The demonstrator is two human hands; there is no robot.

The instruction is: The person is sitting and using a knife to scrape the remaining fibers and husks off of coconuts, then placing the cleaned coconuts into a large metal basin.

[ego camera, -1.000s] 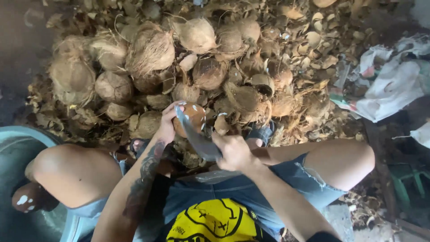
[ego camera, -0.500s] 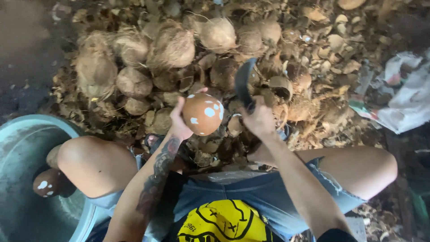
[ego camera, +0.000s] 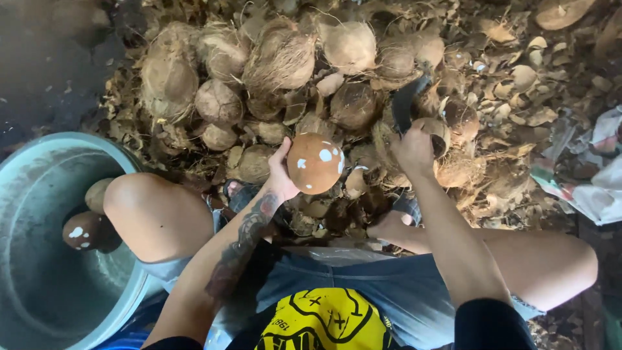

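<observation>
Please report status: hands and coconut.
Left hand holds coconut, partly peeled. Right hand grips knife, raised. Husk pile ahead; nothing between.

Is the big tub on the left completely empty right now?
No, the pale blue tub holds at least two peeled coconuts near its right wall, beside the person's knee.

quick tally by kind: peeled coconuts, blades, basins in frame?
Peeled brown coconuts: 3: one in the left hand at, two in the basin at and
Blades: 1: dark blade in the right hand
Basins: 1: pale blue basin
Total: 5
Husked coconuts in the pile overlap too much to count.
</observation>
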